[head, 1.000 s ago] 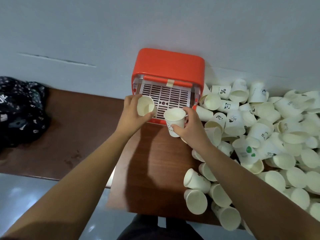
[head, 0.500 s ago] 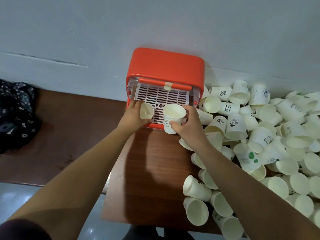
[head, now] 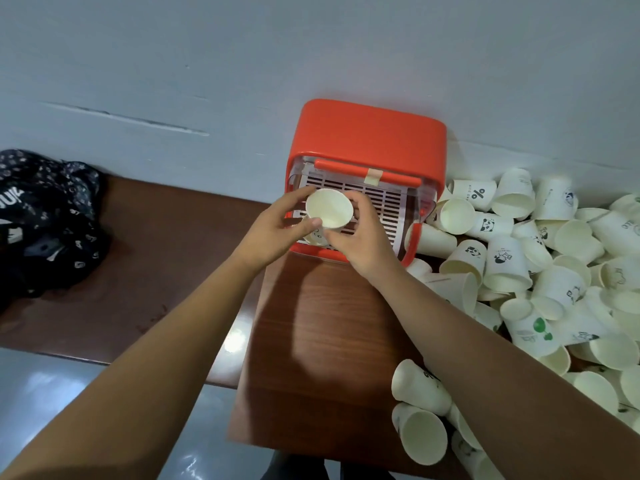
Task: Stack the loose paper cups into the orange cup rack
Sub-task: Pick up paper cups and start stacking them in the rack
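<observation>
A paper cup (head: pixel 329 207) is grasped from both sides by the left grip (head: pixel 277 232) and right grip (head: pixel 362 242) over the orange cup rack (head: pixel 374 140) at the far edge of the tabletop (head: pixel 329 341).

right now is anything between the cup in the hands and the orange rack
Nothing visible blocks it. The left hand and right hand hold the cup directly over the orange rack. Only a second cup shows beneath it. The loose cups lie off to the right.

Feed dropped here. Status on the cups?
Left hand, right hand grip one paper cup over orange cup rack. Loose cups piled right of it. Path unobstructed.
</observation>
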`<state>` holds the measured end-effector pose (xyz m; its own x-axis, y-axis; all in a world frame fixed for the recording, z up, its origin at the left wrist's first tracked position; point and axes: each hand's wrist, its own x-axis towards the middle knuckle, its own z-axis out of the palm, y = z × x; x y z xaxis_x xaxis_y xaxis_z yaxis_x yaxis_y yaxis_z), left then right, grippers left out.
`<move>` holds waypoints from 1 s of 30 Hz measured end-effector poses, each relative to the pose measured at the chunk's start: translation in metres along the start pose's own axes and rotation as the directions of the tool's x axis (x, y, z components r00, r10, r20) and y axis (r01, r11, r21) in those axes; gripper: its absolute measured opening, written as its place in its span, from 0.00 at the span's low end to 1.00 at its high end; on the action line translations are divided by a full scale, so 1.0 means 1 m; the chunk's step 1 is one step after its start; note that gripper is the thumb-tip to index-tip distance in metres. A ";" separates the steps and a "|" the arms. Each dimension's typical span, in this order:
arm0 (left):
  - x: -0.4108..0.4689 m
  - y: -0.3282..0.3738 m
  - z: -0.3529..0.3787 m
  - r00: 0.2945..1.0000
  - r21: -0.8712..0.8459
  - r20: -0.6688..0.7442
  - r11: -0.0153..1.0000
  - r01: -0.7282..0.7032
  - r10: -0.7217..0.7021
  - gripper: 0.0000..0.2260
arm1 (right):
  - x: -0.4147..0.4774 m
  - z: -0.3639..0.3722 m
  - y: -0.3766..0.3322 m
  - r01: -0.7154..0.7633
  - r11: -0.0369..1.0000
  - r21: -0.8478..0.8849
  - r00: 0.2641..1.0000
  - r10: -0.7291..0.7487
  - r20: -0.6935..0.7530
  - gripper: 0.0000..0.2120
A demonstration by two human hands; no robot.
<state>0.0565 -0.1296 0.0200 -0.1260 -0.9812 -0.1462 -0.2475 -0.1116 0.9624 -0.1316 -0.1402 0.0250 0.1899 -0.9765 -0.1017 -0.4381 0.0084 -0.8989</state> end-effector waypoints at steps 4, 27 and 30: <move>0.003 -0.018 -0.002 1.000 0.156 0.013 0.988 0.011 -0.013 0.25 | 0.001 0.013 0.015 -0.006 0.997 -0.080 0.999 0.009 0.033 0.30; -0.052 -0.013 0.024 0.996 0.436 -0.013 0.896 0.081 -0.084 0.12 | -0.081 -0.058 0.017 -0.127 0.885 -0.447 0.992 0.114 -0.056 0.24; -0.061 -0.008 0.051 0.995 0.431 0.091 0.903 -0.005 -0.037 0.08 | -0.112 -0.094 0.027 -0.182 0.850 -0.495 0.982 0.133 -0.134 0.25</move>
<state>0.0173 -0.0608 0.0097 -0.2034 -0.9580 -0.2024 -0.6364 -0.0277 0.7709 -0.2476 -0.0505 0.0518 0.0106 -0.9867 -0.1621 -0.8414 0.0787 -0.5346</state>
